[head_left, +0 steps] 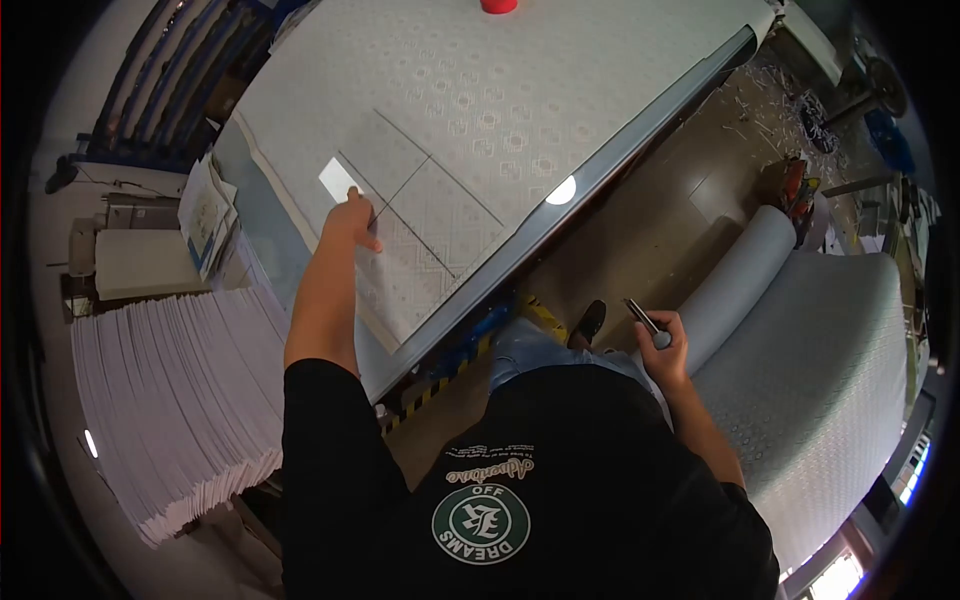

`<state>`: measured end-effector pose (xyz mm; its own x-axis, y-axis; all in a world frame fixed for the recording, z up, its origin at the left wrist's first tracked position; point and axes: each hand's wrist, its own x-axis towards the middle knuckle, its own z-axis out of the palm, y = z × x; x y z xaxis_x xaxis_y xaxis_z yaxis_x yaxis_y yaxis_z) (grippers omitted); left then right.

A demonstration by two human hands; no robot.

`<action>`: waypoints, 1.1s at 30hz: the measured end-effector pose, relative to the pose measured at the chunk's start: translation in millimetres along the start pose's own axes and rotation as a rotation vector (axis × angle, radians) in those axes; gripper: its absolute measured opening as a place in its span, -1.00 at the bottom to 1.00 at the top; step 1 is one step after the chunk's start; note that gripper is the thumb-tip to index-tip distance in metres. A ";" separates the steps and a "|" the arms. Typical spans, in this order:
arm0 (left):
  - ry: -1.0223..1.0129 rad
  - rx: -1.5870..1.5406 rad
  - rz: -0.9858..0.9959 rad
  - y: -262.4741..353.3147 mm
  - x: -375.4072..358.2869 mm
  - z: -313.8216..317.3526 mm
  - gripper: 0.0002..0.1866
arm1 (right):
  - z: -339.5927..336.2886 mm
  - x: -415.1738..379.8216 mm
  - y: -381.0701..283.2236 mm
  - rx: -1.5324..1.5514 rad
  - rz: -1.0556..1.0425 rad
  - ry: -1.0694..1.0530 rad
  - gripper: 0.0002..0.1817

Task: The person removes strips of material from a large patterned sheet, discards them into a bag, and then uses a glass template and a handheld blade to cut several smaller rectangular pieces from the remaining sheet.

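My left hand (354,222) rests on the patterned pale fabric sheet (480,100) spread over the table, its thumb and fingers apart. Under and beside it, dark straight lines cross what looks like a clear flat template (412,205), whose outer edges are hard to make out. A bright patch by the fingertips looks like reflected light. Off the table's side, my right hand (668,348) is closed around a slim metal tool with a grey rounded end, seemingly a utility knife (648,322). Its tip points up and left, away from the fabric.
A tall stack of pale sheets (185,400) stands at left, below papers (207,215) by the table. A red object (498,5) sits at the fabric's far side. Rolled grey material (740,280) and a large covered roll (820,350) lie at right. Scraps litter the floor (745,110).
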<state>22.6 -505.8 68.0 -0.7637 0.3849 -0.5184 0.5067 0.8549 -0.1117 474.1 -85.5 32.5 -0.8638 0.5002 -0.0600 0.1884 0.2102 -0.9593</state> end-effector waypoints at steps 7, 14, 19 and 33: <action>-0.051 0.026 0.085 -6.7 -1.9 -18.1 -0.29 | -15.6 6.0 22.5 0.162 0.128 0.161 -0.79; -0.082 -0.378 -0.078 10.6 126.6 -105.3 -0.29 | -31.7 59.5 9.5 0.015 0.145 0.197 -0.80; 0.485 -0.634 0.082 90.8 265.7 -146.0 -0.09 | -55.2 124.6 -2.4 -0.133 0.028 0.379 -0.82; 0.791 -0.558 0.283 193.6 415.0 -222.2 -0.11 | -37.9 180.9 -39.3 -0.228 0.328 0.424 -0.93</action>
<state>-285.1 -103.3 19.7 -0.7930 0.5460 0.2702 0.6056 0.6587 0.4465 328.1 28.6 69.8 -0.4899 0.8523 -0.1833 0.5510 0.1398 -0.8227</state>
